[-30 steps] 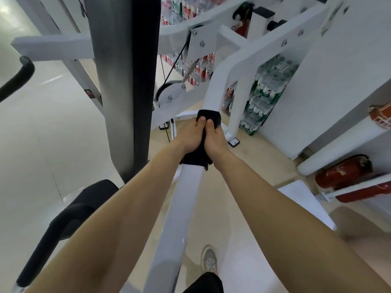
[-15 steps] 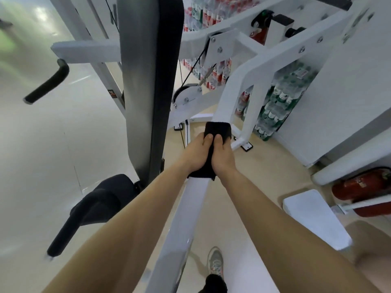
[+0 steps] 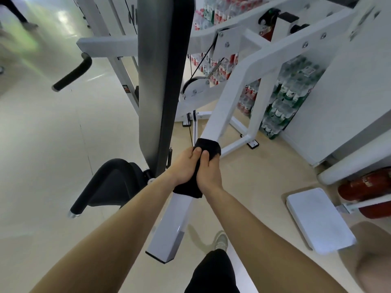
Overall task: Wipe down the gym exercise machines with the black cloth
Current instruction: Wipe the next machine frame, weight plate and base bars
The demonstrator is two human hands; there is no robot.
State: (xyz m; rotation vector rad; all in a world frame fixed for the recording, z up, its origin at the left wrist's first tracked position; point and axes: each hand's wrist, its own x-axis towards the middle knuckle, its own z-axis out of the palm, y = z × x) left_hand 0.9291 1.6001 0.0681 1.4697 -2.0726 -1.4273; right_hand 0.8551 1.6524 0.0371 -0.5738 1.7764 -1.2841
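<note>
A black cloth is wrapped around a white square bar of the exercise machine, at the middle of the view. My left hand and my right hand grip the cloth side by side, thumbs on top, pressing it round the bar. The bar slopes from its open lower end near my legs up to the machine's white frame. The cloth's lower edge hangs out below my palms.
A tall dark back pad stands just left of the bar, with a black seat and black handle further left. Packs of bottled water sit behind the frame. A white footplate and red fire extinguishers lie right.
Both hands, with the cloth, have slid down the white bar toward me; more bare bar shows above the cloth. The view has swung to the left.
</note>
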